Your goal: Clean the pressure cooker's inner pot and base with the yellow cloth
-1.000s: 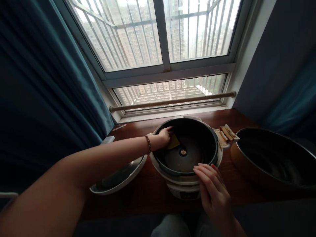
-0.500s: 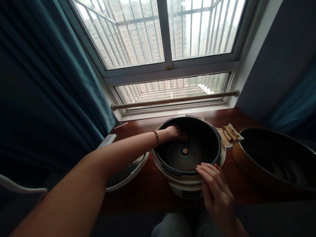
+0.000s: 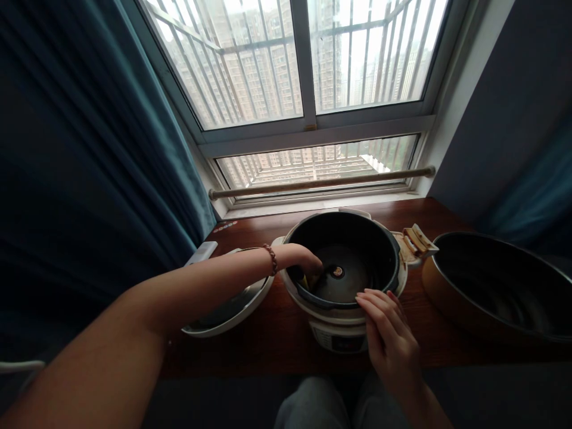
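Note:
A black inner pot [image 3: 353, 229] sits in a white electric pressure cooker [image 3: 333, 322]. My left hand [image 3: 306, 260], with a beaded bracelet at the wrist, reaches down into it near the left inner wall. Its fingers are closed on a small yellowish sponge [image 3: 305, 281], mostly hidden beneath them. At the front right rim, my right hand [image 3: 393, 333] has its fingers pressed together and hooked over the pot's edge, holding it. A round label or fitting [image 3: 336, 271] shows on the pot floor.
To the left lies a round lid [image 3: 250, 304], partly under my forearm. A large dark pan [image 3: 491, 286] with a tan outside stands at the right. The cooker's hinge bracket [image 3: 419, 239] juts out rightward. Behind the wooden table [image 3: 290, 345] are a rail [image 3: 322, 182] and window.
My left hand has moved with the sponge from the far side of the pot's inside to its near left side. My right hand stays on the rim. The view has shifted slightly.

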`<state>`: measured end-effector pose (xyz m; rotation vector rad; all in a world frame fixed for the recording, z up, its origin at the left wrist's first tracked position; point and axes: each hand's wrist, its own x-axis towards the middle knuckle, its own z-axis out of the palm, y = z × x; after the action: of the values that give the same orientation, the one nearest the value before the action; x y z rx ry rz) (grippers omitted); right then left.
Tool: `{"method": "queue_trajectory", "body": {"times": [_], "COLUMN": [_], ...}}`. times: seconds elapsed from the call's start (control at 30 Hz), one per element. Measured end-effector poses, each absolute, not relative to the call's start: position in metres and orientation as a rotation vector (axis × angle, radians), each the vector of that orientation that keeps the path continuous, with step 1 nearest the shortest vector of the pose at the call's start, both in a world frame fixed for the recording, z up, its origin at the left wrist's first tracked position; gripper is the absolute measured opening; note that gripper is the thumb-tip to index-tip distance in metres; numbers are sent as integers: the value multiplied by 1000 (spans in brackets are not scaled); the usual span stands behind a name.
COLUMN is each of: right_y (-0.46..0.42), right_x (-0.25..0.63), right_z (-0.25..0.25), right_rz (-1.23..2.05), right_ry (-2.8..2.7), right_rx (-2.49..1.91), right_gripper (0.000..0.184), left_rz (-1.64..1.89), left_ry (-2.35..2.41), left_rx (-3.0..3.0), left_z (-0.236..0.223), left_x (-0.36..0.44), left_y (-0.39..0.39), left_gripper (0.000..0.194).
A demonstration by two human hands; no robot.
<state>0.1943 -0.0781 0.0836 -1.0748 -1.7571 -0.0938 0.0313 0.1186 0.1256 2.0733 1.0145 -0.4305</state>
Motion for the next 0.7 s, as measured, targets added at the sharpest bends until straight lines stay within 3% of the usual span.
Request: {"method": "queue_trajectory", "body": {"times": [0.13, 0.3, 0.5, 0.7], "right_y": [-79, -79, -78, -77], "right_x": [193, 194, 194, 195], "right_z": [83, 83, 83, 81], "right_rz": [-106, -99, -103, -111], "right_ry": [-1748, -1754, -1756, -1773], "right_rx": [-1071, -1071, -1072, -1070], "right_gripper": [39, 39, 40, 40], "left_rz": [-687, -701, -666, -599], "left_ry": [890, 1032, 1213, 1222], "left_rx": [1979, 2083, 2430, 2616], "left_z": [129, 125, 128, 127], "left_x": [50, 62, 54, 59], "left_y": [94, 83, 120, 160], "left_gripper": [16, 25, 17, 23]}}
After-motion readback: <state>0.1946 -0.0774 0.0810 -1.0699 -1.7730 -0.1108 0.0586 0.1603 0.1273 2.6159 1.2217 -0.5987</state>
